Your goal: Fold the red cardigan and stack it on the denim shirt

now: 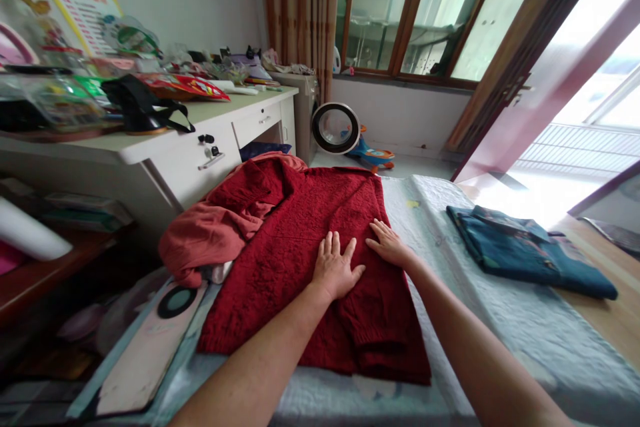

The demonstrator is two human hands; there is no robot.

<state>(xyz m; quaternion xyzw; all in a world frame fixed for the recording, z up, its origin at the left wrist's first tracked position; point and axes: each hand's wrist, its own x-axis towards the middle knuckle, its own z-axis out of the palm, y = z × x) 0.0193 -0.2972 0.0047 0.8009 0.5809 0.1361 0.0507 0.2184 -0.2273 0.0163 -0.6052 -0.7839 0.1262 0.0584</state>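
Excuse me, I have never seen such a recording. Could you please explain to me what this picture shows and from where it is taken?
Of course. There is no machine at work here: a person uses two bare hands. The picture comes from a camera worn on the head, looking forward and down, so the forearms enter from below. The left hand and the right hand rest on a dark red garment, fingers spread; neither grips anything. The garment lies on a pale blue cover. To its left is a crumpled pinkish garment; farther right lies a folded blue garment.
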